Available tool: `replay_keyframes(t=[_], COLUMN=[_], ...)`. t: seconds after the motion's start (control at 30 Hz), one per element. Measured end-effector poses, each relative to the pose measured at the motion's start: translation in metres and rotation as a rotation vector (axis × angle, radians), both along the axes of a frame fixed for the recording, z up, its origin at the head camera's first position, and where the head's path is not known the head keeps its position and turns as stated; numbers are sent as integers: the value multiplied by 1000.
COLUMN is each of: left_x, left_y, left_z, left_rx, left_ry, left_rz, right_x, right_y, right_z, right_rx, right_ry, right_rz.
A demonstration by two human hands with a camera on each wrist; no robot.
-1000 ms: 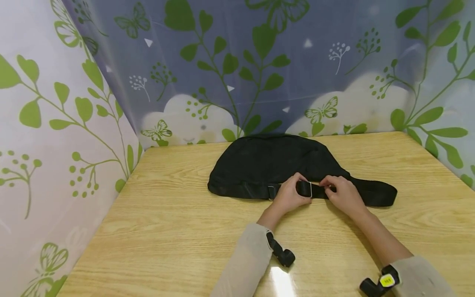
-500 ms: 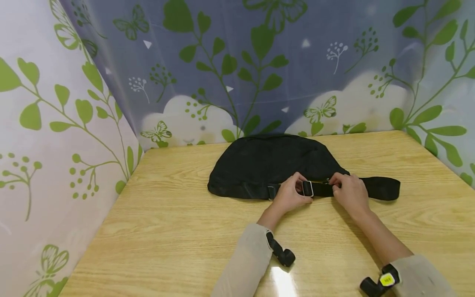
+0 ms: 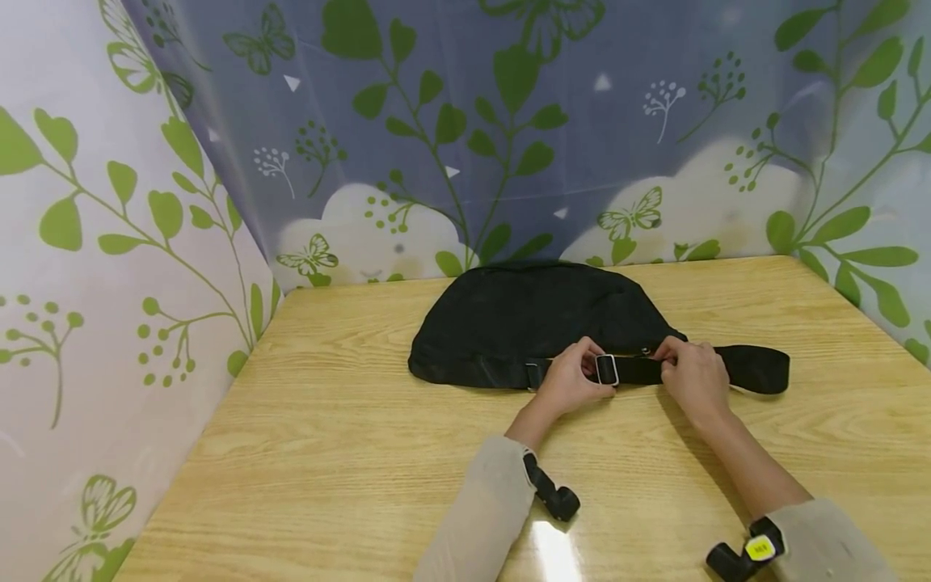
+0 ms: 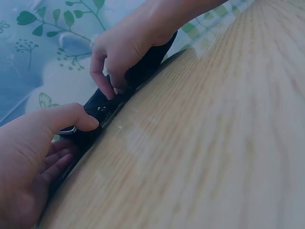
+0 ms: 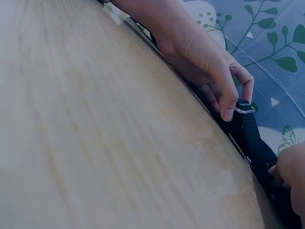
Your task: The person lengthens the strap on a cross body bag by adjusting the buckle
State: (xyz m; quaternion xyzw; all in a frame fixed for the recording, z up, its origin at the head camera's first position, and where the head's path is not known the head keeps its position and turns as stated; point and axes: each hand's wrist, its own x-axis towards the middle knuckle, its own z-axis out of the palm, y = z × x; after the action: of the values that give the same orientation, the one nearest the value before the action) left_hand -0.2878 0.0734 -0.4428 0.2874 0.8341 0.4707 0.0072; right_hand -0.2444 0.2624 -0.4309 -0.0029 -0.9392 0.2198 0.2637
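Observation:
A black waist bag (image 3: 538, 311) lies flat at the back of the table, its strap (image 3: 640, 370) running along the front edge. My left hand (image 3: 570, 380) holds the strap at a silver metal slider (image 3: 607, 369), thumb and fingers on either side of it. To its right, my right hand (image 3: 694, 380) pinches the strap between thumb and fingertips. Beyond that hand the strap doubles back in a loop (image 3: 760, 370). The right wrist view shows the slider (image 5: 245, 109) standing at the left thumb and fingertips. A second metal ring (image 3: 533, 376) sits left of my left hand.
The wooden table (image 3: 327, 453) reaches forward to a patterned cloth backdrop (image 3: 407, 162) right behind the bag. Another printed cloth (image 3: 87, 242) hangs along the left side. Black wrist devices (image 3: 560, 503) are strapped at both sleeve cuffs.
My right hand has moved right along the strap, and the loop's end has shifted right and lies straighter. The left hand has hardly moved; more of the slider shows beside it.

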Motion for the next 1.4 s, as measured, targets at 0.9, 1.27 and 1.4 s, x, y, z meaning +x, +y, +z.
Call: replay_keyframes(t=[0.9,1.27,1.4], left_x=[39,90,105], left_y=[-68,-138,-154], left_z=[-4,-1,0], left_rx=[-411,-278,-262], left_ry=[327,337,333], left_rz=[112,-119,-137], right_x=[16,45,55], right_y=[-1,-5,-13], right_z=[-8,-4,-5], right_rx=[-4,-1,8], right_ry=[-55,-196,-180], right_rz=[168,325,417])
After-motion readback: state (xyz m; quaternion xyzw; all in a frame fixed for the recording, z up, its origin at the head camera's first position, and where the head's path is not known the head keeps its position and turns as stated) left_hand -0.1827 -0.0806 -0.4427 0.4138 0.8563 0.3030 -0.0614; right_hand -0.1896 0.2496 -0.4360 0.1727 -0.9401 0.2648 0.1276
